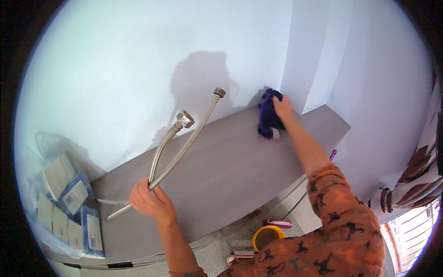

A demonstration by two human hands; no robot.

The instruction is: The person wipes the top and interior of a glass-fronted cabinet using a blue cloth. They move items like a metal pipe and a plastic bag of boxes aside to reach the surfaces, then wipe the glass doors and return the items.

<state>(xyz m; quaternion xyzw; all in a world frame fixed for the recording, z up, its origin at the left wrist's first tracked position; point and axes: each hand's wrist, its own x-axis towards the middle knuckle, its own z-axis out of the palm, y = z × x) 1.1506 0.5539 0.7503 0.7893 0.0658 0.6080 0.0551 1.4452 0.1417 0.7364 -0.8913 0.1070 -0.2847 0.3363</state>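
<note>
Two braided metal flexible hoses (183, 152) are held in my left hand (152, 200), above the left half of a grey-brown countertop (221, 180). Their upper ends carry metal nuts, one wider than the other, and their lower parts stick out to the left below my hand. With my right hand (284, 107) I grip a dark purple cloth (270, 114), bunched against the countertop near the wall and beside the corner of a pillar. Part of the cloth is hidden by my fingers, and a small pale patch shows at its lower edge.
Packs in clear plastic wrap, with labels bearing writing (74, 197), stand at the countertop's left end. A white wall (121, 86) runs behind, with a pillar (304, 69) jutting out at right. Below are a yellow-rimmed bucket (254, 239) and a purple brush (279, 223). A patterned curtain (418, 173) hangs far right.
</note>
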